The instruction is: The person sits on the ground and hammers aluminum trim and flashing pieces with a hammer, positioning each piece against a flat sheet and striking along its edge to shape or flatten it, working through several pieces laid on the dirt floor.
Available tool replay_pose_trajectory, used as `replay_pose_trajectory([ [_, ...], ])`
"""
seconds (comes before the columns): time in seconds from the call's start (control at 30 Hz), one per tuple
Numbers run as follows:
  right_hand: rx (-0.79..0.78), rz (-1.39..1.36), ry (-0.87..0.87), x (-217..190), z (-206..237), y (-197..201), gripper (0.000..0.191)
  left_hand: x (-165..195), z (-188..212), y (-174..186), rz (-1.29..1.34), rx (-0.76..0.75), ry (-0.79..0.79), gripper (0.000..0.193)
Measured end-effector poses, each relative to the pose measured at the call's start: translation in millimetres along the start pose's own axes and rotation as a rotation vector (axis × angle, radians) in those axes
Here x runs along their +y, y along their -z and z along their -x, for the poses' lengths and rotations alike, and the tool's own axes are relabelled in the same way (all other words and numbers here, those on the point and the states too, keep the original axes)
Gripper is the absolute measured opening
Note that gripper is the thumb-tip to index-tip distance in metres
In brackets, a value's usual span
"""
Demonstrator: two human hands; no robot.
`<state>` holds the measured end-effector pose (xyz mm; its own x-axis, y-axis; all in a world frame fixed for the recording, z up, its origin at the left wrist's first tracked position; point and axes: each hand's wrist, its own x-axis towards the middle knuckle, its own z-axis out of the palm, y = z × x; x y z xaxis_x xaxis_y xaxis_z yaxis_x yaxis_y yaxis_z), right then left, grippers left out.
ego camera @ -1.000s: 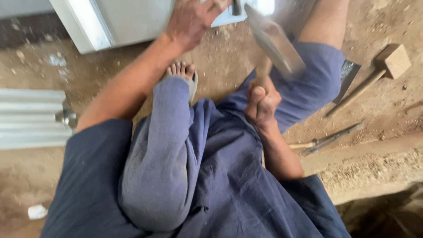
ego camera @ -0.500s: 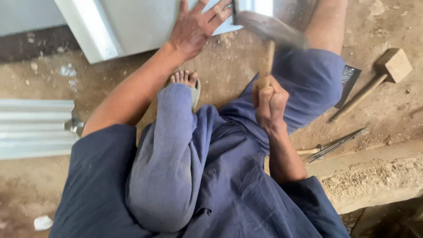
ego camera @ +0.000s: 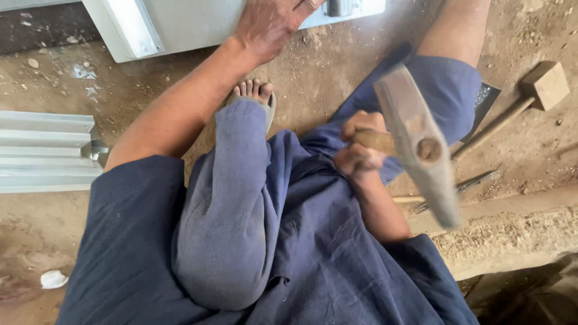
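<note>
My left hand [ego camera: 270,24] lies flat, fingers spread, on a grey sheet-metal piece [ego camera: 180,24] at the top of the head view, beside a small metal fitting [ego camera: 339,7]. My right hand [ego camera: 359,147] grips the wooden handle of a steel hammer [ego camera: 415,141], raised close to the camera with its head tilted down to the right. I sit on the dirt floor in dark blue clothes, one knee bent, a bare foot in a sandal [ego camera: 256,93] under the left forearm.
A wooden mallet [ego camera: 530,96] lies on the ground at the right. Thin metal hand tools [ego camera: 457,186] rest by a low concrete ledge [ego camera: 512,235]. A folded metal profile [ego camera: 45,150] lies at the left, a dark flat plate [ego camera: 484,99] by my knee.
The hammer has swung up and back from the sheet-metal piece toward the camera. My left hand stays pressed on the sheet.
</note>
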<state>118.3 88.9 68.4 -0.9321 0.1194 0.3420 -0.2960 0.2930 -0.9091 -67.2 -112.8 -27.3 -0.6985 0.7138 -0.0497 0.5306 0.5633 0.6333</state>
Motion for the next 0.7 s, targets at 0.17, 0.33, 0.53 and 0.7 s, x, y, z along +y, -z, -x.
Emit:
replay_pose_trajectory([
  [0.17,-0.203,0.333,-0.465,4,-15,2,0.037,0,-1,6,-0.462,0.435,-0.228,0.064],
  [0.33,-0.036,0.06,-0.216,-9,3,12,0.048,-8,3,-7,-0.221,0.24,-0.167,0.063],
  [0.53,-0.359,0.503,-0.277,12,-3,6,0.054,-2,2,2,-0.406,0.349,-0.214,0.064],
  [0.7,-0.462,-0.012,-1.135,-3,5,54,0.05,4,3,13,-0.016,-0.005,0.001,0.059],
])
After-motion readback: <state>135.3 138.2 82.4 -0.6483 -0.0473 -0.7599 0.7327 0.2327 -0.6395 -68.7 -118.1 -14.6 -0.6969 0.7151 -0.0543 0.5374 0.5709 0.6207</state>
